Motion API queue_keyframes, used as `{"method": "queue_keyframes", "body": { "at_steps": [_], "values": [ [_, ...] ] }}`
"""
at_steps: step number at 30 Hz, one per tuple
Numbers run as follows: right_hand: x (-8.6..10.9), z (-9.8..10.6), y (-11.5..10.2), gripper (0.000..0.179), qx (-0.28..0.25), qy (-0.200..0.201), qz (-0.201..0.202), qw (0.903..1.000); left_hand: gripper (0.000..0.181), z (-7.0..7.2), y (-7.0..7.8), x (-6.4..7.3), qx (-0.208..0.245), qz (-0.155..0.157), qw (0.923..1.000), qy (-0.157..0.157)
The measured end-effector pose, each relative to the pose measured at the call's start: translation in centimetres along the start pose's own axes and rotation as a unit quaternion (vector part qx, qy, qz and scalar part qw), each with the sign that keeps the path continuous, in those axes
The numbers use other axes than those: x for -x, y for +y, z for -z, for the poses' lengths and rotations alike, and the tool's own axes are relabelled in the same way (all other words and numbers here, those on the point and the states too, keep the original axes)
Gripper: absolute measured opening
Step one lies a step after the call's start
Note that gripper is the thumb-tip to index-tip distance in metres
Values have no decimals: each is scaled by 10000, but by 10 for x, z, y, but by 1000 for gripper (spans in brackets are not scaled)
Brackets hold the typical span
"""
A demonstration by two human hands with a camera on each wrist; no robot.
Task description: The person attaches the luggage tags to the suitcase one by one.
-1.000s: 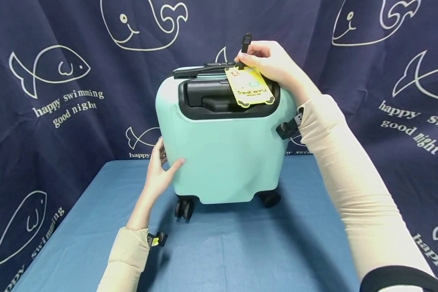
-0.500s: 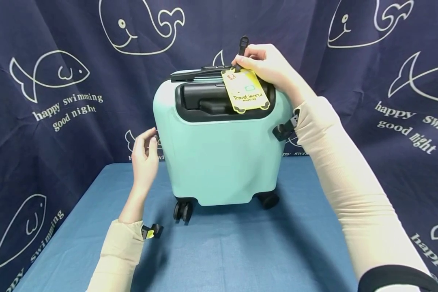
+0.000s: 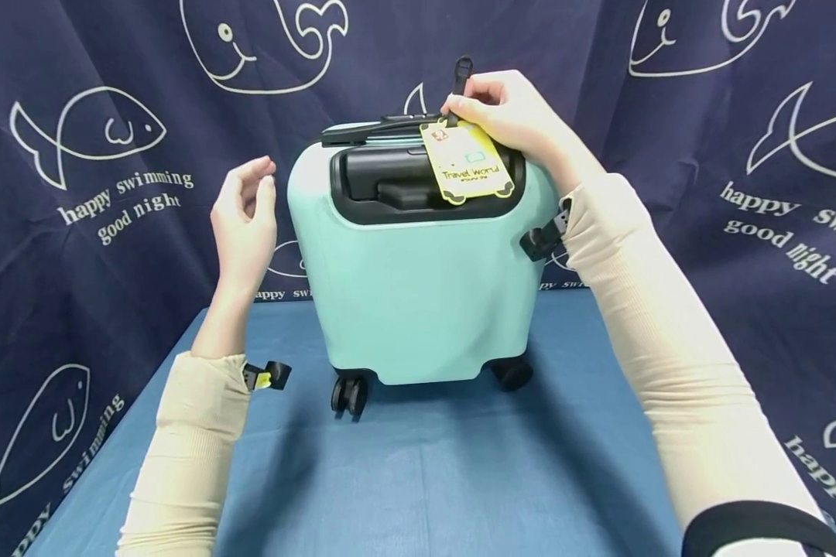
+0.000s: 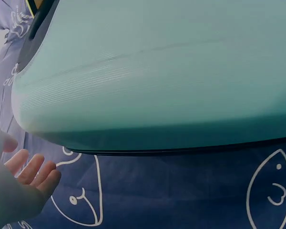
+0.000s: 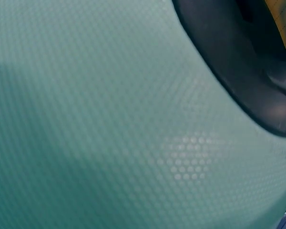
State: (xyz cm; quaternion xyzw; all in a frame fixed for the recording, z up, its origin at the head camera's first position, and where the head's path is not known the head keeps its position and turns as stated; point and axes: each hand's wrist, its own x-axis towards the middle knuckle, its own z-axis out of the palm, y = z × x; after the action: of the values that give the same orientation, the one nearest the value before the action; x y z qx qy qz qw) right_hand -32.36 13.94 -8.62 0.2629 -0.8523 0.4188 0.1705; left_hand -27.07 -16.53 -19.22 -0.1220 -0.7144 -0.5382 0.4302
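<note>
A mint-green suitcase (image 3: 418, 302) stands upright on its black wheels in the head view. Across its top runs a black carry handle (image 3: 351, 136), and a yellow luggage tag (image 3: 467, 162) printed "Travel World" hangs there over the dark recess. My right hand (image 3: 522, 116) pinches the tag's black strap (image 3: 461, 77) between thumb and fingers, the strap's end sticking up above them. Off the suitcase's left side, my left hand (image 3: 244, 220) is raised in the air with loosely bent fingers and nothing in them. The left wrist view shows those fingers (image 4: 31, 169) apart from the shell's corner.
A blue cloth (image 3: 418, 480) covers the table under the suitcase. Behind hangs a dark blue curtain (image 3: 111, 309) with white whales, fish and lettering. Each wrist carries a small black camera, the left one (image 3: 276, 375) hanging near the suitcase's left wheel.
My left hand has let go of the suitcase's left side and moved up and to the left. The right hand keeps its pinch on the strap.
</note>
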Motion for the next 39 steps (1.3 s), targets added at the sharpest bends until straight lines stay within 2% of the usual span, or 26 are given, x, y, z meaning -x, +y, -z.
{"method": "queue_keyframes", "body": {
  "at_steps": [4,8,12,18,25,29,33,39],
  "values": [
    [-1,-1,1,24,-143,0,29,9999,28,-3,8,-13,-129,56,9997,-182],
    [1,1,2,23,-128,1,30,9999,29,-9,16,-24,-371,-35,9984,-419],
    [3,3,3,23,-169,10,-16,9999,31,-18,22,-34,-767,-157,9946,-683],
    [6,6,5,23,-315,42,-67,9995,30,-32,32,-47,-1083,-187,9891,-980],
    [7,5,5,24,-351,13,-81,9993,31,-47,48,-66,-1718,-216,9748,-1408],
    [6,4,4,24,-287,11,-66,9996,31,-57,55,-76,-1968,-358,9666,-1600],
    [5,3,2,25,-201,18,-44,9998,32,-66,58,-85,-2087,-482,9611,-1742],
    [5,0,1,26,-64,36,-3,10000,32,-80,58,-93,-2268,-429,9537,-1929]
  ]
}}
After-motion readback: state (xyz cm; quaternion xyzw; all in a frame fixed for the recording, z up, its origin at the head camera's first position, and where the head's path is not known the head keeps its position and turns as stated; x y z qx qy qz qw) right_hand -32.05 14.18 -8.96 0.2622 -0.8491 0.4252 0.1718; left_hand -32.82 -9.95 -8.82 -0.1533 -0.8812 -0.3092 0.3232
